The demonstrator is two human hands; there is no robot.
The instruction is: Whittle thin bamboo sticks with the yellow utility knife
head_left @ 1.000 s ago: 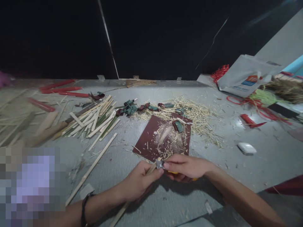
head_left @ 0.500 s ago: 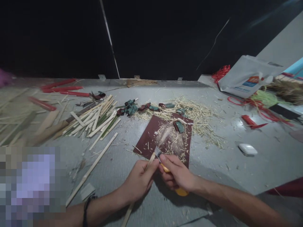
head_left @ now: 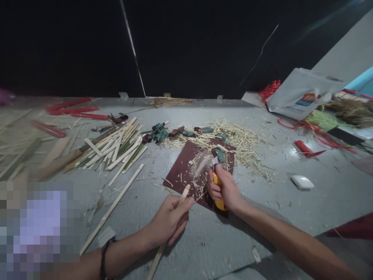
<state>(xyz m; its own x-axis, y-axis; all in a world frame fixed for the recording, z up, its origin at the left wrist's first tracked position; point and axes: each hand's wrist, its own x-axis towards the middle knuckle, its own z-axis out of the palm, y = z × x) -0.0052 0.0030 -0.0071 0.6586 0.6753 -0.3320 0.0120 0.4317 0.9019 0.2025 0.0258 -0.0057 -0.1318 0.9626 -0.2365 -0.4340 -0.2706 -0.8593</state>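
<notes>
My left hand (head_left: 171,217) is closed around a pale bamboo strip (head_left: 184,193), whose upper end sticks out past the thumb while its lower part runs down toward me. A thin sliver shows near the left fingertips. In my right hand (head_left: 227,186) is a yellow utility knife (head_left: 218,190), its blade pointing up and away from me. The knife is apart from the strip, above a dark red sheet (head_left: 179,165) scattered with shavings. A crumpled green and dark red piece (head_left: 219,154) lies on the sheet just beyond the blade.
Many pale strips (head_left: 116,151) lie in a pile at left, with a long strip (head_left: 113,208) nearer me. Thin slivers (head_left: 247,144) are heaped behind the sheet. A white mouse-shaped object (head_left: 302,182), red scraps (head_left: 307,149) and a white plastic bag (head_left: 303,93) are at right.
My right hand has moved the knife up and right, off the end of the strip. My left hand still holds the strip in nearly the same place.
</notes>
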